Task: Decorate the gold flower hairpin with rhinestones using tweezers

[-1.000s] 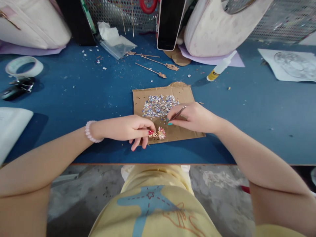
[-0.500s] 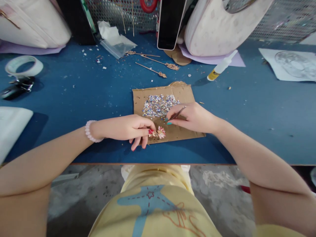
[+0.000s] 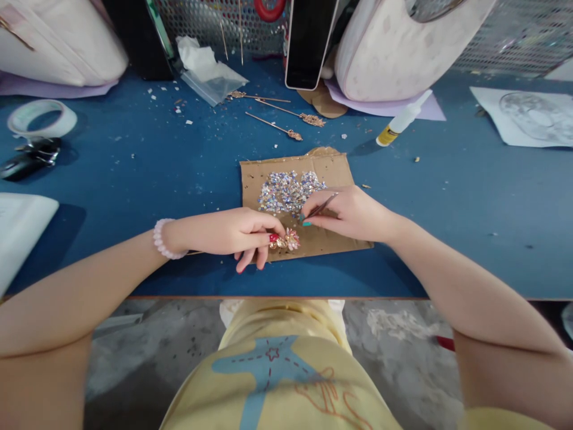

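A brown cardboard sheet (image 3: 333,170) lies on the blue table (image 3: 447,197) in front of me, with a pile of small sparkling rhinestones (image 3: 286,191) on it. My left hand (image 3: 228,233) pinches a gold hairpin ornament with pink stones (image 3: 287,240) at the cardboard's near edge. My right hand (image 3: 349,212) grips a thin metal tool (image 3: 320,208), its tip close to the rhinestones and just above the ornament. A pale bead bracelet (image 3: 162,239) is on my left wrist.
Three gold hair sticks (image 3: 286,116) lie beyond the cardboard. A glue bottle (image 3: 400,122) lies at the right, a tape roll (image 3: 40,118) and black object (image 3: 27,160) at the left. A phone (image 3: 308,42), white bags (image 3: 394,54), a plastic bag (image 3: 208,74) and mesh rack stand behind.
Hardly anything differs. My right hand with the tool has crept a little toward the ornament; my left hand keeps its hold.
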Available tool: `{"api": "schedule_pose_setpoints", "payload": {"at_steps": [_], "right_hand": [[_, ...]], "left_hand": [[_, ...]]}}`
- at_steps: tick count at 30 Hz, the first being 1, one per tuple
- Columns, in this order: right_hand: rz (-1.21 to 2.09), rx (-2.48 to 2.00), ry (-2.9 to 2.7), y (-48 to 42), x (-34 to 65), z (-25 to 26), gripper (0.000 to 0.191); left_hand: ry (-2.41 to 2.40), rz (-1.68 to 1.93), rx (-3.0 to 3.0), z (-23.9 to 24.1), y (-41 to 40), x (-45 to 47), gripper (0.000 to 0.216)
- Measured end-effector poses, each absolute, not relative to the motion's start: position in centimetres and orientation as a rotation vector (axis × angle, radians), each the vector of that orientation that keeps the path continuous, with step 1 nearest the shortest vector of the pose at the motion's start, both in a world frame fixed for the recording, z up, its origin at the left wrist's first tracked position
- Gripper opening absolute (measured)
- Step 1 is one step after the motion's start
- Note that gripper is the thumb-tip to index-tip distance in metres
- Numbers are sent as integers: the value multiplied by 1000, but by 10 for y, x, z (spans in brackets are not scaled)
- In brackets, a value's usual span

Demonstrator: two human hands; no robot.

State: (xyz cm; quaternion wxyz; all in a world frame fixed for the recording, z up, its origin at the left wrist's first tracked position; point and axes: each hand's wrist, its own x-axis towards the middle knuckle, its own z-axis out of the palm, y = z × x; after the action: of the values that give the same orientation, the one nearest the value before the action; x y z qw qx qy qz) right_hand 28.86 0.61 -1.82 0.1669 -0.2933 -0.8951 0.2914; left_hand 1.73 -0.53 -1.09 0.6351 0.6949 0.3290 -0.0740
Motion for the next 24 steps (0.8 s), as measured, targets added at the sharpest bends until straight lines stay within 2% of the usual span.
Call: {"api": "schedule_pose_setpoints", "payload": {"at_steps": [24], "right_hand": [[888, -828, -2517, 3, 284, -23, 14]], "left_hand": [[759, -211, 1605, -8, -4, 15, 25]]}}
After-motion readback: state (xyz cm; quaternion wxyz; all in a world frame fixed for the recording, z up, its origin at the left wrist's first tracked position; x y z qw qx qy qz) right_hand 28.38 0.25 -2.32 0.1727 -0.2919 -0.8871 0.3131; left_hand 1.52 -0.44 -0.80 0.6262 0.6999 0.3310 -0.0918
